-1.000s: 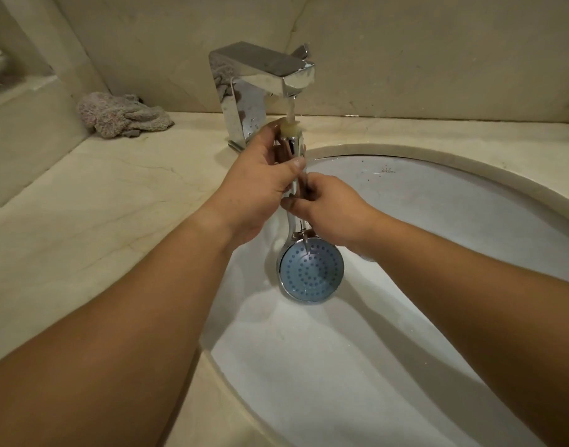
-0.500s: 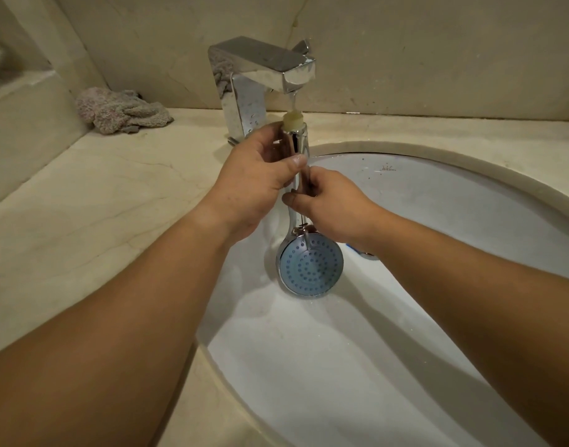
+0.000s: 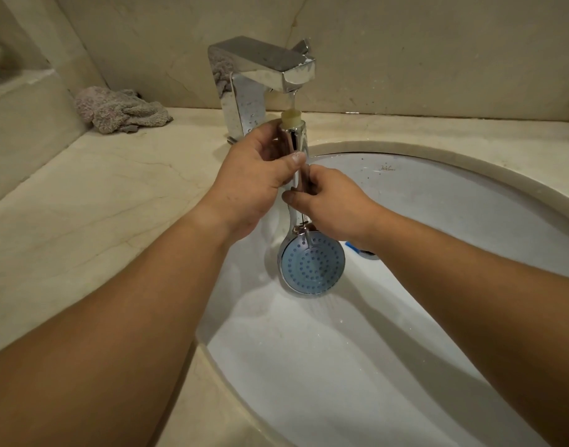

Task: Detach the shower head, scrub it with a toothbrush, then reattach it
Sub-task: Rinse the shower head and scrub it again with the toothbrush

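A chrome shower head with a blue spray face hangs face-up over the white sink basin. Its handle points up, with the cream threaded end right under the chrome tap's spout, where a thin stream of water runs onto it. My left hand grips the upper handle. My right hand grips the handle lower down, just above the head. A blue tip, possibly the toothbrush, peeks out below my right wrist by the drain.
A crumpled grey cloth lies on the beige marble counter at the back left corner. The wall runs close behind the tap. A raised ledge stands at the far left.
Both hands have kept hold of the handle; the shower head sits slightly lower under the spout than a second ago, and water still runs onto its end.
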Available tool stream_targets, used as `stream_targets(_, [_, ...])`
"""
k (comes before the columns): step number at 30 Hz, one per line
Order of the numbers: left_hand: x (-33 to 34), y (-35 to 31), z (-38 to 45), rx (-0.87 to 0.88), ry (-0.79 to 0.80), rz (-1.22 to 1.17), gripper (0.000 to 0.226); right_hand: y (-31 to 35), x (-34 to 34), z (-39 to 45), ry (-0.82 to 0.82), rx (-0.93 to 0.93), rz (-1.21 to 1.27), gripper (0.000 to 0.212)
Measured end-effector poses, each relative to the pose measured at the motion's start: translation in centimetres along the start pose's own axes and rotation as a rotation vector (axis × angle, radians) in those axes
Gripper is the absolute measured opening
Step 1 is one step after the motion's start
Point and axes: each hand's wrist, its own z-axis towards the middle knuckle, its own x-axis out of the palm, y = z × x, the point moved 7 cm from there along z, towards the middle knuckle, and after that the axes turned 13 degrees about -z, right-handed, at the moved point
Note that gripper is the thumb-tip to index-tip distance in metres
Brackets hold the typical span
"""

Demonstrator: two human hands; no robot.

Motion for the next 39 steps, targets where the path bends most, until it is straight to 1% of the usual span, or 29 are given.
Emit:
stream_targets(7, [0.08, -0.06, 0.01, 0.007, 0.002, -0.014, 0.034, 0.05, -0.03, 0.08, -0.001, -0.001, -0.006, 0.023])
stream_targets(22, [-0.23, 0.04, 0.04, 0.027, -0.007, -0.010, 0.036, 0.35, -0.18, -0.13, 0.002, -0.009, -0.009, 0.016])
stream_targets(39, [-0.41, 0.15, 0.22, 0.038, -0.022, -0.005, 0.038, 0.11, -0.21, 0.03, -0.020, 0.001, -0.014, 0.020])
